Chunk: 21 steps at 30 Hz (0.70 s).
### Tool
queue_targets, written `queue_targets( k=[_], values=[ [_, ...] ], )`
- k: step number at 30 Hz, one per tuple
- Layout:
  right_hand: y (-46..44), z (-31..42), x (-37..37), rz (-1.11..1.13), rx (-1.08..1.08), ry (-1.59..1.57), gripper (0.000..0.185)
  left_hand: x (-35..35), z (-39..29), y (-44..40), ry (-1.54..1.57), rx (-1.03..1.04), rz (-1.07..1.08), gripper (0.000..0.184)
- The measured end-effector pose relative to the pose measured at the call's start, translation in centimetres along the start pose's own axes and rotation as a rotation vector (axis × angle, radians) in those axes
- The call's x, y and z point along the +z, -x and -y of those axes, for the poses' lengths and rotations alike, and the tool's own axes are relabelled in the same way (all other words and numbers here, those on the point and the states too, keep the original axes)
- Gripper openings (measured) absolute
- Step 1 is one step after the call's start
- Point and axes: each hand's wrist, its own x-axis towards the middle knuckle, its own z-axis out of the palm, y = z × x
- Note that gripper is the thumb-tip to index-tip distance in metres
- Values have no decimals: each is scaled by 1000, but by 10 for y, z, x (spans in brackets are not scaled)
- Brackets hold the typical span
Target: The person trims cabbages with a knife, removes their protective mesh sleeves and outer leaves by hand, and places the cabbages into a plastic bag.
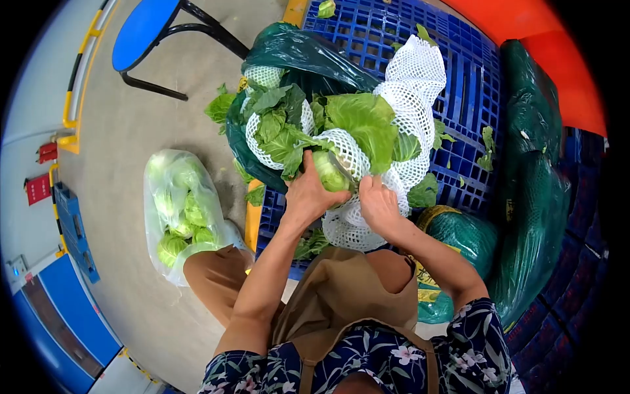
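Observation:
My left hand is closed round a pale green cabbage, its thumb along the near side. A white foam net sleeve lies against the cabbage's far side. My right hand is a closed fist just right of the cabbage, over more white netting. A thin grey blade-like strip runs along the cabbage towards that fist; its handle end is hidden. Beyond my hands, a large loose leaf and another netted, leafy cabbage rest by an opened dark green plastic bag.
Blue plastic pallets bear the produce and leaf scraps. A clear bag of cabbages stands on the floor at left. Full green bags line the right side. A blue stool is at the upper left.

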Motion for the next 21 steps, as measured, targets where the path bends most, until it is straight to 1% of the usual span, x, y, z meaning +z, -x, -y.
queue_targets(
  k=[2, 5, 8, 11, 13, 16, 18, 19, 21],
  values=[
    [-5, -2, -1, 54, 18, -20, 14, 1, -3, -2, -16, -20, 7, 125],
    [-19, -10, 5, 50, -22, -19, 14, 7, -5, -10, -76, -72, 34, 123],
    [-14, -9, -5, 85, -52, -33, 14, 4, -3, -13, -117, -38, 36, 118],
    [-16, -11, -2, 158, -13, 32, 11, 12, 1, -16, -116, -15, -6, 117],
    [-31, -16, 7, 124, 2, 18, 9, 21, 2, -18, -171, -3, -45, 117],
    [-47, -27, 19, 82, -7, 79, 7, 18, -3, -16, -78, -91, 93, 122],
    [-37, -23, 14, 94, 3, 123, 7, 7, 0, -14, -82, -110, 150, 122],
    [-23, -24, 14, 63, -40, 130, 10, -1, 0, -15, -45, -129, 184, 120],
    [-15, -30, 17, 67, 26, 205, 11, -13, -2, -17, 25, -167, 255, 117]
  ],
)
